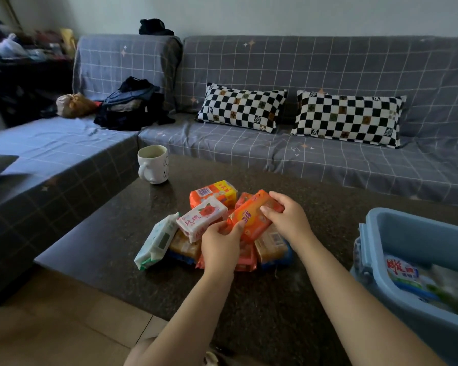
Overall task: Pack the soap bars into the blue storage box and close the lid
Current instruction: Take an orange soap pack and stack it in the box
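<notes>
Two bare hands are gripping one orange plastic-wrapped soap bar (254, 216) at mid-frame, the left hand (220, 247) pinching its near end, the right hand (288, 220) curling over its far end. It is hovering above a pile of wrapped soap bars (209, 225) on the dark speckled stone table (117, 249). The light blue plastic storage box (407, 233), lidless at lower right, is holding several packets. A white mug (153, 164) is sitting behind the pile.
</notes>
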The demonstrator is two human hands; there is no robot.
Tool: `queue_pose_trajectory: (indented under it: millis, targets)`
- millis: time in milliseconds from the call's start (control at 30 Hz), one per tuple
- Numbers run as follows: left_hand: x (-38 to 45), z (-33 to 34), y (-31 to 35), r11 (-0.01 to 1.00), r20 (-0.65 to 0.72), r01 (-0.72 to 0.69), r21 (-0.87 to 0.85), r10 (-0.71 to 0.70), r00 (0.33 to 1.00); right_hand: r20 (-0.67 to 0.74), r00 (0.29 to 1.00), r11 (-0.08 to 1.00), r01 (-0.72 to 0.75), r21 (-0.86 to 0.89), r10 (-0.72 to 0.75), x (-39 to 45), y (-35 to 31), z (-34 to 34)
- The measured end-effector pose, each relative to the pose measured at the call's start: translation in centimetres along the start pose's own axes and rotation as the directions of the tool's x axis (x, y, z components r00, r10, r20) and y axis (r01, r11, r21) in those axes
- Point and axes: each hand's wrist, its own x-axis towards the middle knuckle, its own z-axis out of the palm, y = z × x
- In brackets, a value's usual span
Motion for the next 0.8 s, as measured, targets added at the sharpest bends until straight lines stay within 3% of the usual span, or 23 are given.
queue_pose_trajectory:
  millis: [267,367,467,667,800]
  targets:
    - [5.2,4.1,1.7,0.997,-0.061,0.073,-0.009,-0.073,0.995,0.016,1.0,0.999,-0.006,0.05,0.005,8.3,0.6,1.5]
    - [5.9,5.4,1.2,0.996,-0.043,0.074,-0.045,-0.076,0.996,0.077,0.994,0.992,-0.08,0.097,0.072,10.7,1.8,2.1]
    - [5.9,6.7,0.6,0.992,0.008,0.078,-0.095,-0.078,0.997,0.194,0.973,0.99,-0.136,0.033,0.127,12.2,2.8,2.7]
    - [6.3,8.6,0.6,0.992,0.017,0.104,-0.077,-0.103,0.995,0.35,0.857,0.921,-0.387,-0.047,0.378,13.1,3.7,2.3]
    - [6.1,9.2,0.6,0.995,0.007,0.082,-0.065,-0.081,0.997,0.37,0.843,0.888,-0.451,0.088,0.391,12.2,4.3,1.9]
